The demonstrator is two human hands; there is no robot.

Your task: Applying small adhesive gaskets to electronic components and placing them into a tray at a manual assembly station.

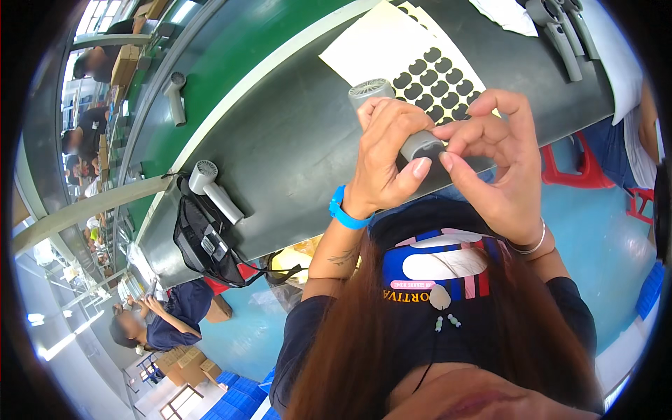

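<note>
Head view: with the held dryer point(371, 89) serving as dial centre, the left hand point(389, 152) is gripping it around the handle, fingers wrapping over the far side. The grille is pointing toward 11 o'clock and the handle end toward 4 o'clock, the dryer being held above the table point(276, 136). The right hand point(500, 157) is hovering at 4 o'clock, thumb and fingers forming a narrow gap right at the handle end; whether they are pinching anything, I cannot tell. A blue band point(341, 213) is circling the left wrist, a bracelet point(537, 239) the right. A pale sheet point(367, 45) is lying at 1 o'clock, carrying rows of dark labels point(439, 89). Several spare dryers point(562, 50) are lying together at 2 o'clock. At 8 o'clock a second dryer point(218, 196) is resting just beside a black bag point(190, 231). A third dryer point(176, 101) is lying on the green strip point(231, 56) at 9 o'clock. A red stool point(581, 180) is standing at 4 o'clock, past the table.
</note>
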